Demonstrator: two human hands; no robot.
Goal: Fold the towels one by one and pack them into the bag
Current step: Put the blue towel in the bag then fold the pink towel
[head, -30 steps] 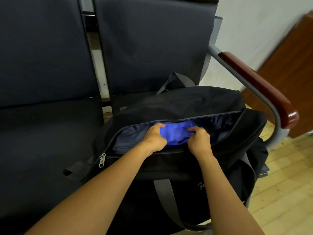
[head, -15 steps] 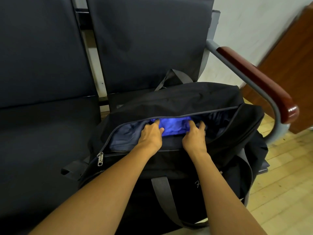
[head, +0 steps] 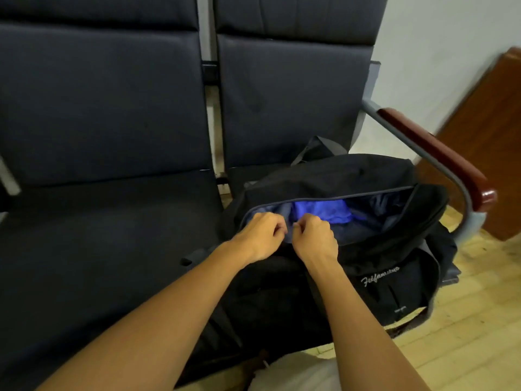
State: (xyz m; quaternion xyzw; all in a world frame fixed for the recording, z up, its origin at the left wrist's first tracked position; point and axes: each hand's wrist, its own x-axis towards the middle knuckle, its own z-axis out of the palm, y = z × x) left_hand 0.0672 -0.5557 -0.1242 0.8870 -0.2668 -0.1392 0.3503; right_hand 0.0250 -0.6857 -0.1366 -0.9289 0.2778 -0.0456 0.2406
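Pinching the near zipper edge of one soft black fabric bag (head: 366, 266).
Curling both left hand (head: 258, 235) and right hand (head: 315, 239) fingers there; holding one crumpled blue towel (head: 321, 211) inside.

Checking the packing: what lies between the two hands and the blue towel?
Head view: only the bag's bluish-grey lining separates left hand and right hand from blue towel.

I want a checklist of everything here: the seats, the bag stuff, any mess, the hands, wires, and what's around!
Surface: dark padded seats; the bag sits on the right one.
Job's things: black bag, top unzipped; blue towel inside.
Clutter: nothing seen.
Grippers: left hand and right hand curled at the bag's near edge; grip unclear.
Cables: nothing seen.
Surroundings: armrest, wooden floor, white wall, brown furniture.
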